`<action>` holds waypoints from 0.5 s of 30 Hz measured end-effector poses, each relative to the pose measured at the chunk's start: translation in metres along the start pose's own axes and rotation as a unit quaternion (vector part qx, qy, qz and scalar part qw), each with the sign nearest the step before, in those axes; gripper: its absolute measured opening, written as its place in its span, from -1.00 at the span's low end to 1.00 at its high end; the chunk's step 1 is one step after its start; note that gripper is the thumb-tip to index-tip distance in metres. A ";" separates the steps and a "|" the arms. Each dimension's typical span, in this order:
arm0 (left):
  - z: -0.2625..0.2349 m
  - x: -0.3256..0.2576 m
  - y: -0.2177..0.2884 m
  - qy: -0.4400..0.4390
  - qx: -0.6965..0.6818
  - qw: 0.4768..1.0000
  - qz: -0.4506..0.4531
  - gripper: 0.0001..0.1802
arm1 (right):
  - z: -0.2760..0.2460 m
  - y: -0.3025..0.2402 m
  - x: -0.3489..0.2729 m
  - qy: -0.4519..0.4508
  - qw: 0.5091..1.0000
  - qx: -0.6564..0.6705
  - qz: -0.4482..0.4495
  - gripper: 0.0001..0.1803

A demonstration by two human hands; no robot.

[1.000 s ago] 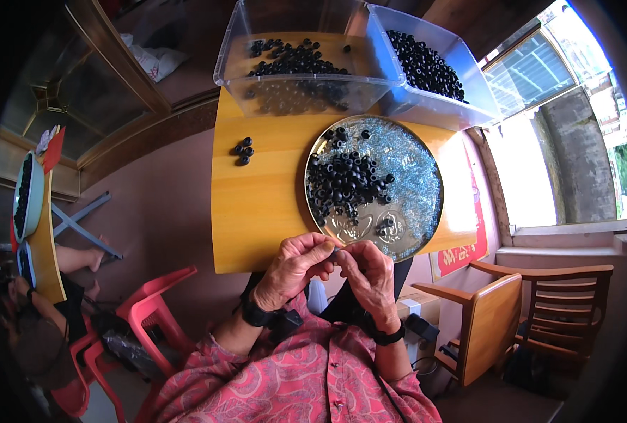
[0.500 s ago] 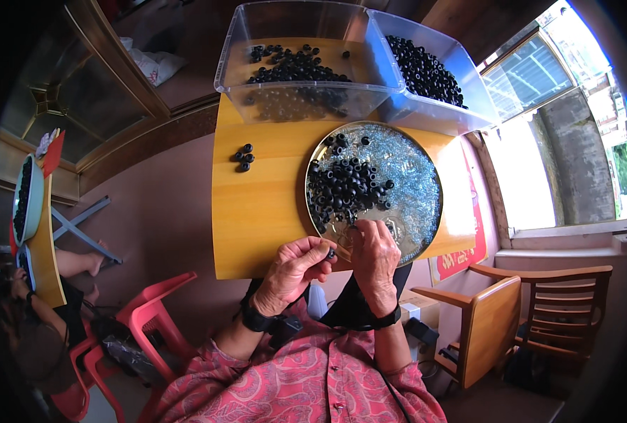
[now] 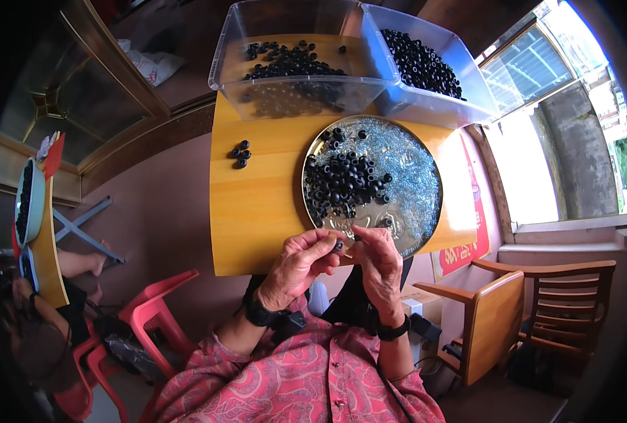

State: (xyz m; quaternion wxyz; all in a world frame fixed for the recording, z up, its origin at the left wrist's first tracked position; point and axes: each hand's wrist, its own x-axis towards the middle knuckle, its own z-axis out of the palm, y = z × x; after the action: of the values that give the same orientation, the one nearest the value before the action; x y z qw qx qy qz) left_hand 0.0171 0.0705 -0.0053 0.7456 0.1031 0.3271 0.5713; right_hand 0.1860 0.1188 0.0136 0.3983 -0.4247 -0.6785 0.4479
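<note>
My left hand [image 3: 296, 266] is closed, pinching a small round black hollow piece [image 3: 338, 246] between thumb and fingers. Close beside it, my right hand [image 3: 380, 266] has its fingers pressed together; what they hold, if anything, is too small to make out. Both hands are at the near rim of a round metal tray [image 3: 303, 185]. A heap of the same black pieces [image 3: 342, 176] covers the tray's left part. Tiny clear bluish bits [image 3: 409, 166] are spread over its right part.
Several black pieces [image 3: 241, 154] lie on the yellow table [image 3: 250, 218] left of the tray. Two clear plastic bins [image 3: 292, 92] [image 3: 440, 106] with black pieces stand behind. A wooden chair [image 3: 493, 317] is at right, a red plastic chair [image 3: 151, 310] at left. Another person's hand [image 3: 23, 289] shows far left.
My right hand has drawn back from over the tray toward my left hand. My left hand has shifted slightly up and right and still pinches the black piece.
</note>
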 end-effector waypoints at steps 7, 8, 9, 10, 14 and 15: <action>0.002 0.004 -0.005 -0.014 -0.018 1.000 0.004 -0.72 | -0.002 -0.002 -0.011 0.008 0.963 0.215 0.163 -0.75; 0.003 0.004 -0.005 -0.014 -0.015 1.000 0.009 -0.72 | -0.003 -0.002 -0.012 0.016 0.955 0.242 0.168 -0.76; 0.004 0.004 -0.006 -0.013 -0.012 1.000 0.013 -0.73 | -0.003 -0.002 -0.013 0.024 0.947 0.270 0.173 -0.77; 0.005 0.005 -0.006 -0.013 -0.011 1.000 0.012 -0.73 | -0.003 -0.002 -0.014 0.025 0.947 0.270 0.174 -0.77; 0.006 0.005 -0.007 -0.014 -0.007 1.000 0.011 -0.73 | -0.002 0.002 -0.015 0.039 0.950 0.286 0.116 -0.75; 0.006 0.006 -0.007 -0.016 -0.003 1.000 0.010 -0.74 | -0.002 0.003 -0.016 0.043 0.950 0.294 0.100 -0.75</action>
State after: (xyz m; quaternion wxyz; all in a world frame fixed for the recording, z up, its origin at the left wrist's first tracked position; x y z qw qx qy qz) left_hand 0.0275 0.0745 -0.0065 0.7451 0.1129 0.3124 0.5784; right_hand 0.1938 0.1056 0.0089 0.4872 -0.3732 -0.4534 0.6463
